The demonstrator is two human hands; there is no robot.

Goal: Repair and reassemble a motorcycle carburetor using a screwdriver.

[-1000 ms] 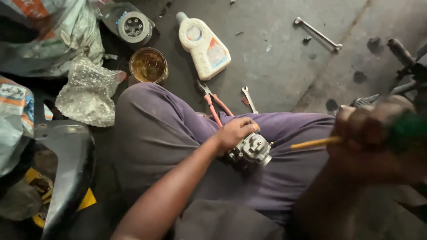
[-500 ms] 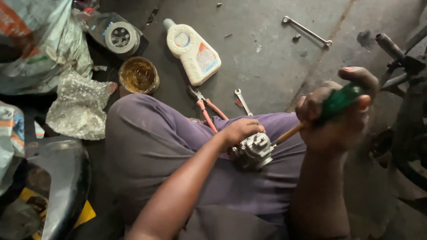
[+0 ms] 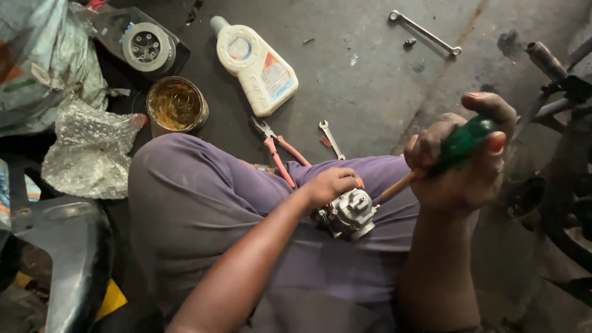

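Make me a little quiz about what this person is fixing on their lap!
1. True or false: the right hand holds a green-handled screwdriver.
2. What does the left hand steady on the lap?
A. a metal engine part
B. a white bottle
C. a wrench
3. What colour are the handles of the pliers on the floor?

Key:
1. True.
2. A, the metal engine part; the white bottle lies on the floor.
3. Orange-red.
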